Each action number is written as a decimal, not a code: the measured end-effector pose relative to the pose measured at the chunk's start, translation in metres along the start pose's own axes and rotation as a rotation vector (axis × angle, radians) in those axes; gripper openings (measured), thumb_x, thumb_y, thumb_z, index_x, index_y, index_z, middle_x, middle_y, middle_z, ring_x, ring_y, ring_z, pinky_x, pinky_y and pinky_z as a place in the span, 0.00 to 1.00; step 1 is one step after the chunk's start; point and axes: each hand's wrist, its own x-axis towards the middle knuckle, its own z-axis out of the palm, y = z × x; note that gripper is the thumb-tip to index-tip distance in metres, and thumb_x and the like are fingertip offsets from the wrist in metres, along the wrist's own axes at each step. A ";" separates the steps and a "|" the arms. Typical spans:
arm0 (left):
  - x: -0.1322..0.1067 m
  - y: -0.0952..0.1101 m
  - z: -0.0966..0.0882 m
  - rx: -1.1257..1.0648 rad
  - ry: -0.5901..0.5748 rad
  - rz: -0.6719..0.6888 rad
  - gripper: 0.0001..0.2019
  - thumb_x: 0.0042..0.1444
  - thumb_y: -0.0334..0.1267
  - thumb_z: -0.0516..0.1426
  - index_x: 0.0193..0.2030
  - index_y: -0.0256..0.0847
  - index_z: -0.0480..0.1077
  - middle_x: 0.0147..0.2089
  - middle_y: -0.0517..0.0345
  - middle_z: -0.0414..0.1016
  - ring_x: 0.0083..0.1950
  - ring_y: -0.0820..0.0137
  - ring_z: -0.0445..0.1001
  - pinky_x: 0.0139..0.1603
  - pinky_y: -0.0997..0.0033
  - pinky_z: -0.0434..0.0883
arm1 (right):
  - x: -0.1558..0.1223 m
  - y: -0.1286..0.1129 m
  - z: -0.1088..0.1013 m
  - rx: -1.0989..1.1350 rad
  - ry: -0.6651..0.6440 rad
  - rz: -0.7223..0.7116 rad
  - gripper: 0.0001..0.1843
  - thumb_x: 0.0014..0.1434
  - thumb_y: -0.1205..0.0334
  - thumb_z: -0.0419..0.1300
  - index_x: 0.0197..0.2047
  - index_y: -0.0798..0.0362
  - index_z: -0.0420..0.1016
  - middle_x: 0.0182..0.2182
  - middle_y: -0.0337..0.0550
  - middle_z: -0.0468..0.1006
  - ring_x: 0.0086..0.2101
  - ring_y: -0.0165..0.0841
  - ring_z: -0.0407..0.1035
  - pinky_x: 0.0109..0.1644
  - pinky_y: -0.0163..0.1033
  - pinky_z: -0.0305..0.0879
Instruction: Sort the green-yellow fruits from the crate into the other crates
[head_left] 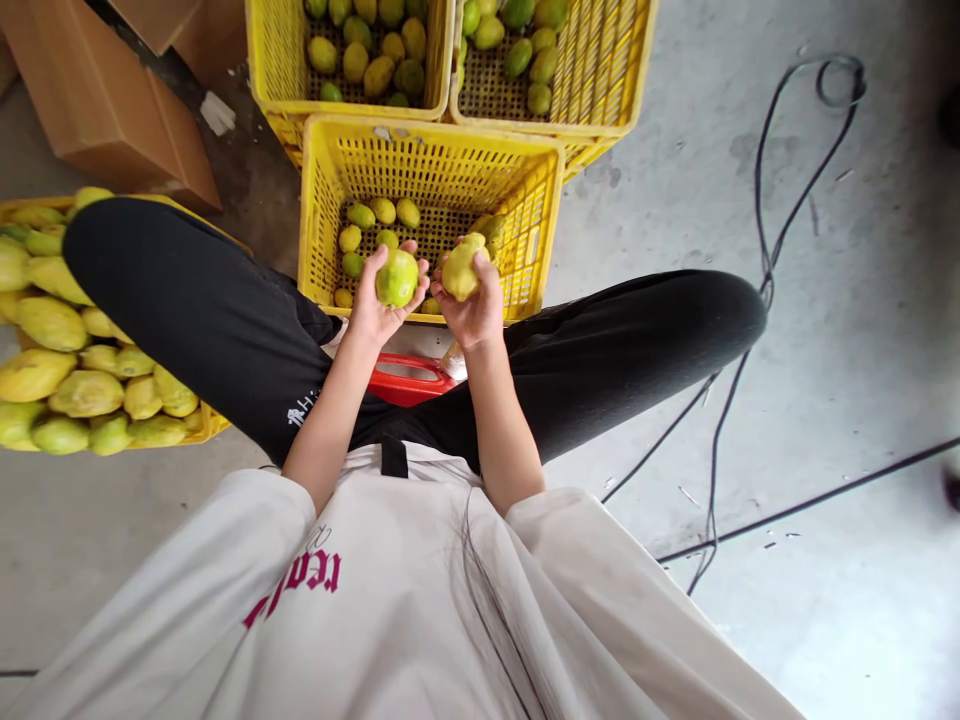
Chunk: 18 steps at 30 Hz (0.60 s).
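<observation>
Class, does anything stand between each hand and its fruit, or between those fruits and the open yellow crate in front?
Nothing visible does. The left hand holds the greener fruit directly, the right hand the yellower fruit likewise; no obstacle shows over the open yellow crate.

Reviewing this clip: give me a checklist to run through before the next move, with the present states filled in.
1. Left hand has a grip on the greenish fruit: ok.
2. Right hand has a grip on the yellow fruit: ok.
3. Undersides of both held fruits visible: cannot tell, the palms hide them.
4. Front crate has room: ok, bare floor shows between its fruits.
5. Left knee off the heaped crate: cannot tell, they overlap in view.
6. Cable away from the crates: ok.
</observation>
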 end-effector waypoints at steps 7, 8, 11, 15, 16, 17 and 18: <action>0.007 -0.010 -0.005 0.031 0.083 -0.026 0.20 0.75 0.50 0.51 0.55 0.41 0.78 0.41 0.50 0.86 0.49 0.58 0.88 0.50 0.61 0.85 | 0.006 0.005 -0.005 -0.023 0.058 0.003 0.14 0.64 0.43 0.64 0.43 0.43 0.73 0.39 0.36 0.82 0.52 0.39 0.81 0.49 0.44 0.83; 0.005 -0.009 -0.003 0.000 0.068 -0.002 0.20 0.75 0.50 0.50 0.58 0.42 0.77 0.47 0.48 0.86 0.56 0.56 0.86 0.54 0.57 0.85 | 0.006 0.002 -0.005 0.013 0.046 0.003 0.14 0.65 0.43 0.63 0.43 0.43 0.73 0.39 0.37 0.82 0.53 0.39 0.81 0.50 0.45 0.83; -0.001 -0.006 0.002 -0.058 0.027 0.043 0.19 0.76 0.46 0.49 0.64 0.43 0.74 0.60 0.47 0.83 0.67 0.53 0.81 0.59 0.54 0.83 | 0.003 -0.006 -0.004 0.099 0.015 0.006 0.13 0.65 0.45 0.58 0.43 0.44 0.73 0.42 0.41 0.84 0.58 0.43 0.79 0.55 0.53 0.83; -0.005 -0.001 0.002 -0.091 0.052 0.067 0.19 0.76 0.51 0.52 0.63 0.46 0.73 0.60 0.47 0.81 0.66 0.53 0.81 0.52 0.62 0.85 | 0.001 -0.010 -0.004 0.159 0.001 0.014 0.11 0.66 0.49 0.56 0.44 0.44 0.73 0.42 0.41 0.85 0.59 0.43 0.78 0.57 0.57 0.82; -0.005 0.000 0.000 -0.093 0.069 0.081 0.19 0.75 0.53 0.54 0.62 0.46 0.74 0.58 0.47 0.82 0.65 0.54 0.81 0.51 0.64 0.85 | 0.001 -0.010 -0.003 0.161 0.000 0.015 0.11 0.66 0.48 0.56 0.44 0.44 0.74 0.41 0.41 0.85 0.58 0.42 0.78 0.58 0.56 0.82; -0.006 0.001 -0.001 -0.093 0.083 0.098 0.19 0.74 0.54 0.54 0.61 0.46 0.75 0.56 0.47 0.82 0.64 0.55 0.82 0.49 0.67 0.85 | 0.001 -0.010 -0.003 0.152 0.003 0.011 0.12 0.67 0.47 0.57 0.44 0.44 0.74 0.41 0.40 0.84 0.57 0.41 0.79 0.58 0.54 0.82; -0.006 0.002 -0.002 -0.093 0.090 0.113 0.19 0.74 0.54 0.54 0.60 0.47 0.75 0.55 0.48 0.82 0.63 0.57 0.82 0.48 0.69 0.85 | 0.001 -0.010 -0.003 0.133 0.012 -0.002 0.13 0.67 0.45 0.58 0.44 0.43 0.75 0.41 0.40 0.84 0.55 0.40 0.79 0.57 0.53 0.83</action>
